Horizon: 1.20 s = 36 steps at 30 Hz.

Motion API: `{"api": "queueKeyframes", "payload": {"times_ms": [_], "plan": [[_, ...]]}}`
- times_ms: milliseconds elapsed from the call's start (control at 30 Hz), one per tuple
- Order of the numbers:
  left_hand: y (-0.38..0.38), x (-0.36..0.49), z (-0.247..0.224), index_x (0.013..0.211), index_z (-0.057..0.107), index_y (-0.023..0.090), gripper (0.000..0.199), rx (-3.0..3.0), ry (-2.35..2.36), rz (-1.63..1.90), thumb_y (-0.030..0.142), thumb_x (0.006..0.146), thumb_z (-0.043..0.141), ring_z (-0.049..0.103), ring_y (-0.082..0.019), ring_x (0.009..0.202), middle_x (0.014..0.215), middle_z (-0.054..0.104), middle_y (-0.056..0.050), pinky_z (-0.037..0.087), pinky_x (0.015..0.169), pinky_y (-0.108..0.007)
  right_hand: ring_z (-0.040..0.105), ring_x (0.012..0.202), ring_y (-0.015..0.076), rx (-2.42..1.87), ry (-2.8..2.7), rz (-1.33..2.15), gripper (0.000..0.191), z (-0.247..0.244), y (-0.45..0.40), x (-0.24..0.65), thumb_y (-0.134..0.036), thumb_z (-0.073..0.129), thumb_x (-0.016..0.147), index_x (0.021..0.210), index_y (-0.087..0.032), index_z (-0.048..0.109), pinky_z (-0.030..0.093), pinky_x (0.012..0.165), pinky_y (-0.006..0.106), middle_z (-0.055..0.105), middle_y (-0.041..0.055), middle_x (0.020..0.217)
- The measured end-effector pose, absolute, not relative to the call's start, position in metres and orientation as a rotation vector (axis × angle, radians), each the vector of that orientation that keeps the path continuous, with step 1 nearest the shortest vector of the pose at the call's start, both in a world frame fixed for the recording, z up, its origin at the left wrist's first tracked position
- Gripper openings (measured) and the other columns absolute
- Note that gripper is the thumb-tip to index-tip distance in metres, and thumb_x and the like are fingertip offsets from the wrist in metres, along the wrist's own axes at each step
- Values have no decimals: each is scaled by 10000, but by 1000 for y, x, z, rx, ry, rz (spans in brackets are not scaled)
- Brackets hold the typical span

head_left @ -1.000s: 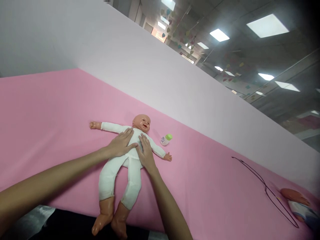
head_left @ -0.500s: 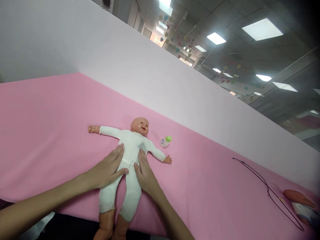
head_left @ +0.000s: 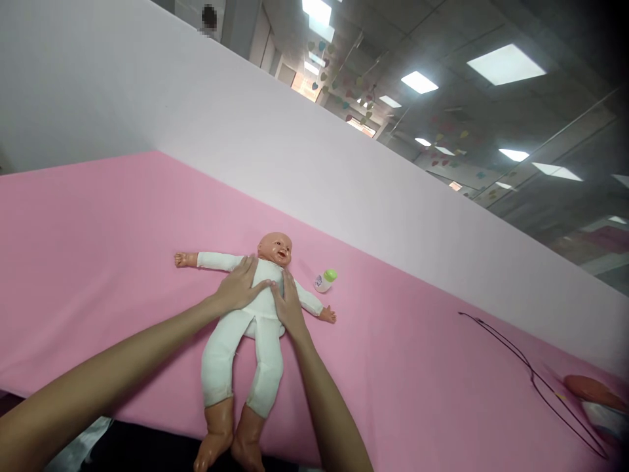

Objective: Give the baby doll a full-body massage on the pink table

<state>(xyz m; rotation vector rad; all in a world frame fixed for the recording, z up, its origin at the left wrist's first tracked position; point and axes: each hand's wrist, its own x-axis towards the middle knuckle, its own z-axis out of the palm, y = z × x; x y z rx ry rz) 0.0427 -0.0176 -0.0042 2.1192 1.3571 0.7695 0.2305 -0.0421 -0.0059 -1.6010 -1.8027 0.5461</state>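
A baby doll (head_left: 263, 305) with a white cloth body lies on its back on the pink sheet, its head away from me and its arms spread. My left hand (head_left: 240, 285) rests flat on the left side of its chest, thumb stretched toward the middle. On the other side of the chest lies my right hand (head_left: 289, 301), fingers extended up near the doll's shoulder. Neither hand grips anything. Close to the doll's arm on the right is a small clear bottle (head_left: 325, 280) with a green cap.
The pink sheet (head_left: 413, 354) covers the table, with a pale partition (head_left: 314, 177) behind it. A thin dark cable (head_left: 525, 360) lies at the right. Beyond it is another doll (head_left: 597, 393), partly cut off by the frame.
Both my hands have slid up the doll, from its waist and hips to its upper chest. The doll's legs have shifted slightly right and appear straighter.
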Motion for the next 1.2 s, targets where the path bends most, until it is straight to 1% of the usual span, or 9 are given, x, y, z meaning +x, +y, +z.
{"api": "queueKeyframes", "payload": {"times_ms": [100,233,467,567,667,767,867,1033,1200], "plan": [[-23,22,-8,1672,175,19,962,2070,1317,726,715,1023,318,85,-368,1622,1736,90,-254,200,1295,-570,173,1630,296,-1630,-1786,600,876,-3,-55,234,-705,361,1043,1673,-102,276,131,1331,538,209,158,1743],[-56,-6,-13,1701,141,95,922,2058,1236,589,714,1038,303,109,-353,1617,1744,61,-189,227,1294,-550,80,1640,277,-1693,-1815,753,890,6,-90,238,-706,357,1048,1700,-128,171,117,1337,533,90,115,1762],[-95,6,-11,1675,240,57,770,2274,1201,608,566,1099,233,117,-331,1622,1741,136,-191,225,1306,-540,218,1614,287,-1583,-2004,701,684,17,-118,224,-529,384,1094,1655,-138,358,222,1327,513,265,115,1724],[-80,35,-8,1622,355,18,667,2468,1202,698,430,1111,235,178,-335,1615,1715,247,-228,239,1299,-546,180,1627,249,-1489,-2077,681,635,15,-93,216,-441,345,1097,1665,-155,334,196,1335,495,251,83,1735],[-53,57,-4,1578,412,-14,615,2532,1278,741,313,1095,216,249,-330,1601,1687,310,-254,242,1298,-542,215,1622,242,-1468,-2080,571,628,10,-60,216,-413,291,1091,1650,-137,365,150,1342,501,289,104,1725],[-25,60,-4,1605,360,-8,696,2402,1376,737,458,1098,258,241,-343,1604,1707,268,-245,243,1297,-547,294,1594,275,-1540,-1974,486,662,5,-37,223,-474,325,1074,1622,-113,416,168,1332,517,371,146,1687],[-8,48,-10,1637,283,0,838,2226,1431,735,603,1058,342,176,-367,1615,1725,201,-245,228,1299,-555,301,1590,286,-1597,-1877,488,713,1,-33,229,-549,348,1060,1619,-112,414,181,1323,515,395,149,1675],[-8,24,-21,1633,266,-30,843,2169,1369,768,581,1056,328,177,-335,1619,1727,202,-243,200,1317,-507,188,1627,288,-1676,-1806,588,879,-1,-57,235,-658,355,1037,1663,-45,278,139,1336,491,237,159,1735],[-23,18,-11,1576,441,45,667,2287,1242,870,474,1076,334,296,-289,1592,1713,303,-192,332,1279,-451,111,1641,257,-1734,-1732,743,855,6,-97,231,-657,346,1054,1696,-112,198,120,1344,476,129,90,1762]]}}
